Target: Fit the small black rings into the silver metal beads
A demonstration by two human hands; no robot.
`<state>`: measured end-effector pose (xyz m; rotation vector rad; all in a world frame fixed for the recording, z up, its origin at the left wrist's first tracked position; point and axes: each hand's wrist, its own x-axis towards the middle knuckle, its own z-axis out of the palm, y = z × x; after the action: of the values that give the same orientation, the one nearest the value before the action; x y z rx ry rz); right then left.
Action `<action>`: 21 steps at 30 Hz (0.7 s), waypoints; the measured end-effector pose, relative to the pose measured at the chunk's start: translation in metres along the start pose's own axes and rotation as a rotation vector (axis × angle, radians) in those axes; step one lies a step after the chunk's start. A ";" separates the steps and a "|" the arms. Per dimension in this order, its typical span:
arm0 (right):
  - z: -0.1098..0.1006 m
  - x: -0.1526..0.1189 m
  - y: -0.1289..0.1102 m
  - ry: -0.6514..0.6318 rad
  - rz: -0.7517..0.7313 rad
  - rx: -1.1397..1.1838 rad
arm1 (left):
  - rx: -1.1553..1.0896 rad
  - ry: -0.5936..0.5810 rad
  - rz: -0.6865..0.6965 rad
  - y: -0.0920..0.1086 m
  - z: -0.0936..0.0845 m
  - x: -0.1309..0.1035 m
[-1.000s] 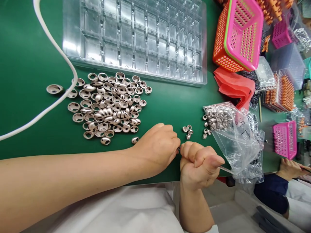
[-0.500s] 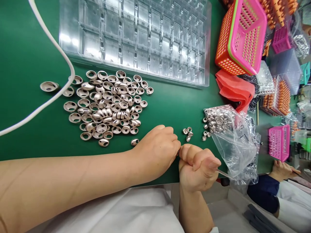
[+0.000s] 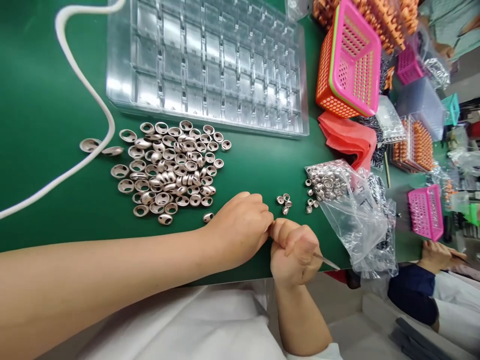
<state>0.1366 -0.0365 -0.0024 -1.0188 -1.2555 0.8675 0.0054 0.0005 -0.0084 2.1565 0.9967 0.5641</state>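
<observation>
Apparently midway, grips a thin rod (image 3: 327, 261) in the fisted right hand (image 3: 297, 252) against the tightly curled left hand (image 3: 240, 234), with hidden contents, if any, near five or so small metal parts (image 3: 287, 204) and, farther out, a large heap of metal rings (image 3: 165, 177) seemingly left to handle.

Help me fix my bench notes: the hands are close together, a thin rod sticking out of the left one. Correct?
Not the left hand: the head view shows the thin rod sticking out of the right hand. The hands are close together.

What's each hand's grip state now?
Left hand: closed; whatever it may hold is hidden.
Right hand: closed, holding a thin rod.
</observation>
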 end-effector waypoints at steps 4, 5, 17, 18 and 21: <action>0.001 0.005 -0.004 0.107 0.048 0.064 | 0.013 -0.023 -0.010 0.001 0.000 0.000; 0.001 0.007 -0.006 0.133 0.049 0.072 | 0.015 -0.024 -0.015 0.001 0.000 0.000; -0.001 0.007 -0.009 0.226 0.119 0.093 | 0.022 -0.046 -0.023 0.002 -0.003 0.001; 0.000 0.006 -0.009 0.229 0.124 0.094 | 0.023 -0.048 -0.024 0.002 -0.003 0.001; 0.001 0.005 -0.008 0.235 0.127 0.096 | 0.025 -0.044 -0.020 0.003 -0.002 0.002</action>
<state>0.1359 -0.0343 0.0073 -1.0981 -0.9506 0.8693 0.0061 0.0015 -0.0048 2.1691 1.0056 0.4955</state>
